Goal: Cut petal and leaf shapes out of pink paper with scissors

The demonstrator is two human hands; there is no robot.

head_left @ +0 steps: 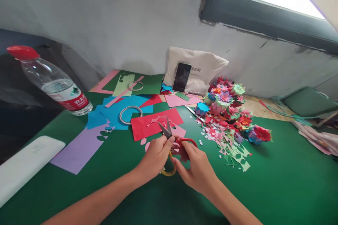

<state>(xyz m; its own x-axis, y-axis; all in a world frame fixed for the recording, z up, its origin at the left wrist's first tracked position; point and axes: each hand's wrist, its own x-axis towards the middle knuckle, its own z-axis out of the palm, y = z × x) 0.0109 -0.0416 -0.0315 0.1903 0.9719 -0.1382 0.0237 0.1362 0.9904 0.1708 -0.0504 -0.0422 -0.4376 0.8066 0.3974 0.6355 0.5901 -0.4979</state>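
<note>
My left hand (pixel 155 156) is closed around a pair of scissors (pixel 166 130). The grey blades stick up past my fingers, one yellow loop shows below the hand and a red loop lies by my right hand. My right hand (pixel 196 168) pinches a small red piece of paper (pixel 182 153) right next to the scissors. Both hands hover over the green table cover (pixel 277 182), just in front of a red sheet (pixel 148 124) with shapes cut out of it and pink offcuts beside it.
Blue, purple (pixel 79 149), green and pink sheets and two tape rings (pixel 130 114) lie at left. A water bottle (pixel 52 82) lies far left, above a white case (pixel 23 165). Paper flowers (pixel 229 107) and scraps sit at right. A phone (pixel 181 77) leans on a bag.
</note>
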